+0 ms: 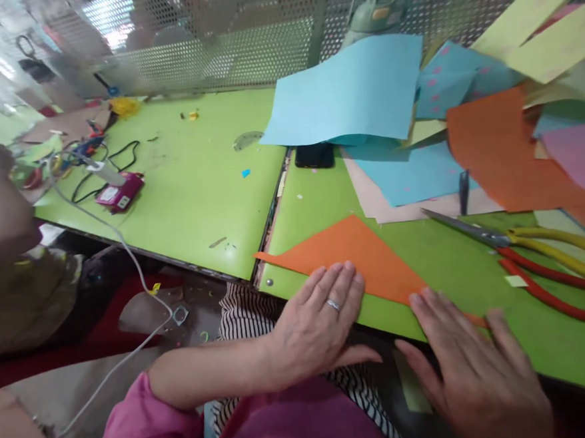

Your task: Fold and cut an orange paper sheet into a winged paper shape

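Note:
A folded sheet of orange paper [362, 254] lies on the green table at its near edge, its peak pointing away from me and a thin strip sticking out to the left. My left hand [317, 324], with a ring on one finger, presses flat on the paper's near edge. The fingers of my right hand [473, 360] rest flat on the right corner, covering part of it. Both hands have their fingers stretched out. Right of the paper lie scissors [499, 238] with one yellow and one red handle, blades pointing left.
Blue paper [348, 95], more orange paper [493, 151] and yellow strips pile up at the back right. A black phone [314, 155] lies partly under the blue sheet. Leftward are a purple power box [120, 191], a white cable [138, 266] and another person's arm [3, 199].

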A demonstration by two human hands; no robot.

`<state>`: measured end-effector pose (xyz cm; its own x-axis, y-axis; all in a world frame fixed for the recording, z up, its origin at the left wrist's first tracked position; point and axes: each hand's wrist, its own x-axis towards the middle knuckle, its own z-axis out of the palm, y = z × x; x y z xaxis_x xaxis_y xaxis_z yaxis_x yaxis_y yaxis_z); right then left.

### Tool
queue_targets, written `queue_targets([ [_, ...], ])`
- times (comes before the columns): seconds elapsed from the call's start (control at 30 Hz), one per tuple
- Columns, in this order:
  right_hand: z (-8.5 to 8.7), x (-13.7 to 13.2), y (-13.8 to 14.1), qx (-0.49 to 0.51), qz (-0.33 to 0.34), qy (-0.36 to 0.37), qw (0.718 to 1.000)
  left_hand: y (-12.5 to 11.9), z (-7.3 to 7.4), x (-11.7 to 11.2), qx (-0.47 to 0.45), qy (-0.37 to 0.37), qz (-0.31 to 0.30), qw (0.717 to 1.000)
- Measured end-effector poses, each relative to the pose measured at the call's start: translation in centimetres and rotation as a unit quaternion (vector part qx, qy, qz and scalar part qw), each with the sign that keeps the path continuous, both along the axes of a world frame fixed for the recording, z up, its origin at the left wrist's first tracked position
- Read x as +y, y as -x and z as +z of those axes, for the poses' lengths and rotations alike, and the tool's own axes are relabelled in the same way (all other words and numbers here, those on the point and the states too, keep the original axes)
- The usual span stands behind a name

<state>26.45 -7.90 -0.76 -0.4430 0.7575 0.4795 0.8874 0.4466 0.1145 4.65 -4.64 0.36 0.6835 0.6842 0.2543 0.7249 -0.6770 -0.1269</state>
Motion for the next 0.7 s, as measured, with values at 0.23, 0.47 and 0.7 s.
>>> queue_targets([
  [0.23,0.0,0.2,0.3,0.002,0.013,-0.024,1.0,5.9,-0.5,0.6,-0.018,-0.015,0.068,0.997],
  [0.47,-0.1,0.5,0.6,0.001,0.013,-0.064,0.998,7.6,0.3,0.4,-0.045,-0.015,0.09,0.995],
  [0.7,-0.1,-0.9,-0.8,-0.004,-0.033,-0.096,0.995,7.4,0.2,0.3,-0.049,-0.01,0.098,0.994],
])
